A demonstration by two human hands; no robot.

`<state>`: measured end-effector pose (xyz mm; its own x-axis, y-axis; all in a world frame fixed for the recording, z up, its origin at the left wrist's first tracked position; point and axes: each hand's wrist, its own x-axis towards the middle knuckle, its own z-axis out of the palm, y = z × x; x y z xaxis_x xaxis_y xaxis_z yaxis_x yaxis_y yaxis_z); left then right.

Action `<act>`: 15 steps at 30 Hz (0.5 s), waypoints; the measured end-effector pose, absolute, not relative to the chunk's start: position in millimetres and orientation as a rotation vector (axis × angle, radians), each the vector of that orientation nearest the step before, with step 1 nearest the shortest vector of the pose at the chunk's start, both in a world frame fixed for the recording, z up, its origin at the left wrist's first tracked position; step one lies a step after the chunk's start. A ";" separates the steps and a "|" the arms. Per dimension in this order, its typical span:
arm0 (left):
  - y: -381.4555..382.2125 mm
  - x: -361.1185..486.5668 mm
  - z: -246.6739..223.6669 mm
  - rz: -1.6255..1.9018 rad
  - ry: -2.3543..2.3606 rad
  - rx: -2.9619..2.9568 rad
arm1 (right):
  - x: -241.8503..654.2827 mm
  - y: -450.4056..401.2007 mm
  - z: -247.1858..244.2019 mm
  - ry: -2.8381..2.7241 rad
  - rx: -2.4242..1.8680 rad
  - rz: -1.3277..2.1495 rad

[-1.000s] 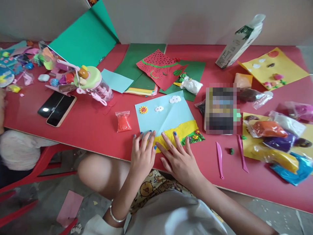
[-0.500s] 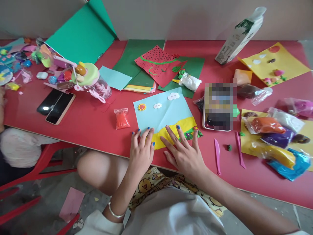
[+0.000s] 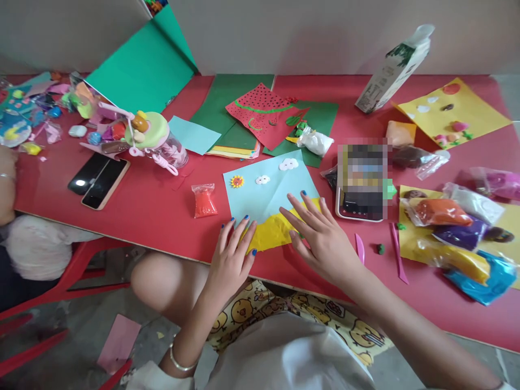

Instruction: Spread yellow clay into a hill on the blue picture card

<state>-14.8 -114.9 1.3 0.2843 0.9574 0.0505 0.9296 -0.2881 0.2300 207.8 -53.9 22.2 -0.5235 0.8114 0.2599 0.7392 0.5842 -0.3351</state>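
While a clear plastic bag of red clay (image 3: 204, 203) lies at nine o'clock from the light-blue, yellow-banded paper sheet (image 3: 260, 200), the left hand (image 3: 231, 261), loosely open and empty, touches the sheet's seven-o'clock corner, and the empty right hand (image 3: 325, 242) spreads over its four-o'clock corner.

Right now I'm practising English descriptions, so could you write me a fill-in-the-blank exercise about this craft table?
Beside the sun on the light blue sheet are ____ white clouds.
The clay band between the left hand and right hand is coloured ____.
The red sheet shows a big slice of ____.
The pink plastic knife is partly hidden by the ____ arm.

Missing words: two; yellow; watermelon; right.
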 end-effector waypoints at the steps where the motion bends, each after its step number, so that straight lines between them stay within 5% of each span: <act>1: -115.7 -18.3 2.4 0.248 1.753 2.413 | 207.1 -50.8 21.5 -2.462 -1.191 0.280; 15: -108.7 -33.9 3.0 0.168 1.400 2.711 | 199.3 -62.6 -0.8 -2.686 -1.065 0.259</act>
